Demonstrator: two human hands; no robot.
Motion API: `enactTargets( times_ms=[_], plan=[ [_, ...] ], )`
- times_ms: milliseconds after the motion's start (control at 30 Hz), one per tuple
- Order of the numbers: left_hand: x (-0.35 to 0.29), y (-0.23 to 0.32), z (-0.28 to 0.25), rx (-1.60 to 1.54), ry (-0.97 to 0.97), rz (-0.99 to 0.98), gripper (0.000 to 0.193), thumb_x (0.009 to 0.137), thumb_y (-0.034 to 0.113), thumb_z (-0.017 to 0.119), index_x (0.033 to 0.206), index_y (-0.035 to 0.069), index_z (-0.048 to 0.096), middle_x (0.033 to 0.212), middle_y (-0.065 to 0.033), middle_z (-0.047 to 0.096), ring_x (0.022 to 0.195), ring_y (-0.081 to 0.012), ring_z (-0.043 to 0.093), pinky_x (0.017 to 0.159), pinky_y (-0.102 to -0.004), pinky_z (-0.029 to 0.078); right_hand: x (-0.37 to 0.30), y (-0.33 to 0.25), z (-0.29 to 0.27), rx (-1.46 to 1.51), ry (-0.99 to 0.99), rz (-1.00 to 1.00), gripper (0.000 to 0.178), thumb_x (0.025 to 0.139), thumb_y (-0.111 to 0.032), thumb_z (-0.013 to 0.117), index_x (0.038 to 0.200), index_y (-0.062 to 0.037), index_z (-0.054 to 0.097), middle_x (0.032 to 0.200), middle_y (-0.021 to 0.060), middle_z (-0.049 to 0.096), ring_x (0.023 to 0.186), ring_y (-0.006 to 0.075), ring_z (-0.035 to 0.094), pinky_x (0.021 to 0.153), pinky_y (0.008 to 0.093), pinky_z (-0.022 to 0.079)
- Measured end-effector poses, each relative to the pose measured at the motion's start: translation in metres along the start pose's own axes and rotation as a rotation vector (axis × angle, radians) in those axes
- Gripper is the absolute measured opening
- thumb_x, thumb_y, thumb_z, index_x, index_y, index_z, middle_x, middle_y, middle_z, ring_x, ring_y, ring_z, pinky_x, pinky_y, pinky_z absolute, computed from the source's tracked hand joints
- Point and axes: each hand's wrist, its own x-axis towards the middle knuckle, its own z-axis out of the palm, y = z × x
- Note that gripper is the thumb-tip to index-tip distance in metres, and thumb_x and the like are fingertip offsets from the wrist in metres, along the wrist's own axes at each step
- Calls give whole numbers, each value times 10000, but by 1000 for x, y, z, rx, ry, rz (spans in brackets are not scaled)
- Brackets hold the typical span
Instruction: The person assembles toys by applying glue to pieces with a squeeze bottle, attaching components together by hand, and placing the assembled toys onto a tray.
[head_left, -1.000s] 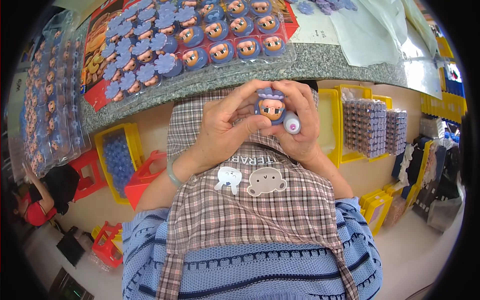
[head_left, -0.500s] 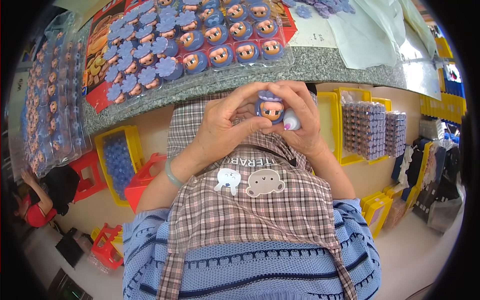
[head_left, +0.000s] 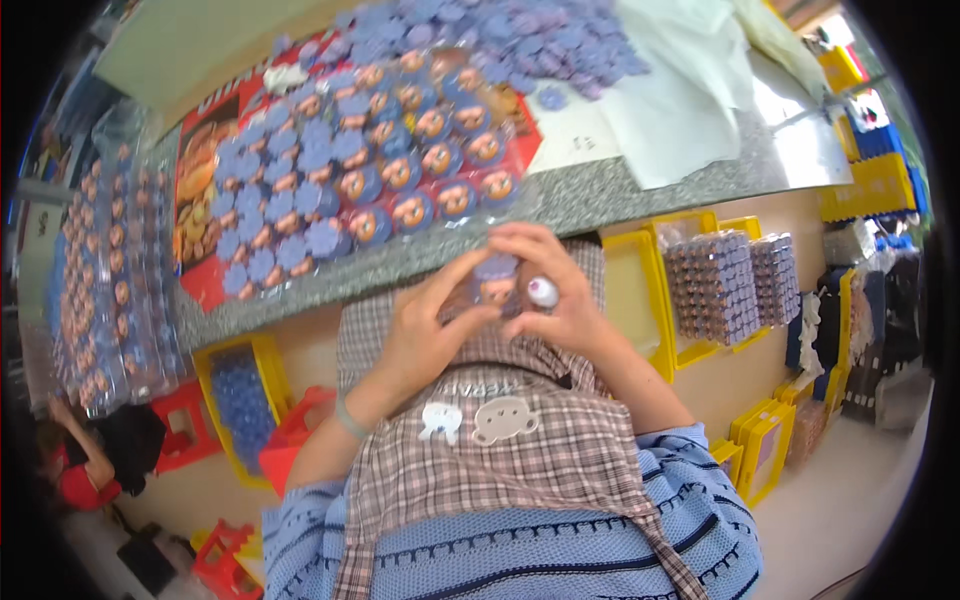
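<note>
fingers of both hands close around one small doll head (head_left: 497,288), held just under the edge of the grey speckled counter (head_left: 640,195) and above the checked apron (head_left: 480,450). left hand (head_left: 425,335) grips it from the left side, thumb reaching up along its edge, fingers curled behind. right hand (head_left: 560,290) grips it from the right, fingers arched over the top; a small round white and pink piece (head_left: 543,292) sits between the right fingers, touching or just beside the doll head, and i cannot tell which. the doll head shows a purple-blue cap above a tan face, partly hidden by the fingers.

on the counter, right above the hands, a clear sheet (head_left: 370,190) carries rows of like doll heads, some face up, some showing only their blue backs, lying over a red printed board (head_left: 200,200). further back lies a loose heap of purple-blue flower-shaped pieces (head_left: 540,45), and to its right some pale green cloth or paper (head_left: 690,100). at far left, a second clear sheet of heads (head_left: 110,290) hangs down over the counter's end.

under the counter stand yellow trays (head_left: 215,360), one with blue pieces inside, and to the right of the hands stacked bags of small heads (head_left: 715,285) rest in another yellow tray. a wristband (head_left: 350,418) circles the left wrist.
</note>
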Motion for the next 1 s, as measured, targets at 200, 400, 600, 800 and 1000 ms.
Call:
enactTargets(
  times_ms=[200,400,600,800,1000],
  plan=[
    [1,17,0,108,-40,-62,748,757,-45,717,1413,40,367,1199,-206,607,961,-199,651,824,-322,531,3,-2,-13,-42,-77,181,404,737,-148,781,1076,-32,595,1040,115,620,977,266,623,826,367,490],
    [9,16,1,133,0,36,756,755,-46,710,1415,54,357,1169,-178,631,918,-202,658,803,-315,534,14,6,-19,-46,-104,52,281,769,-128,752,984,-30,600,976,91,639,929,229,637,805,344,490],
    [-1,16,-12,102,9,94,610,813,9,679,1371,57,439,1151,-152,637,925,-202,657,788,-313,544,41,2,-60,190,177,457,127,828,-89,694,899,-41,601,855,32,650,771,100,628,634,241,479],
    [-5,2,-12,214,-167,135,384,899,98,600,1276,55,544,1085,-115,659,912,-199,660,785,-316,542,53,34,-102,72,368,460,95,858,-129,651,904,-65,598,703,3,611,471,37,434,414,193,309],
    [-13,-2,-13,227,-174,93,341,924,167,581,1252,75,567,1045,-105,668,926,-222,662,791,-330,541,65,42,-99,132,352,437,83,855,-110,654,897,-65,598,706,1,612,471,28,440,410,183,312]
  ],
)
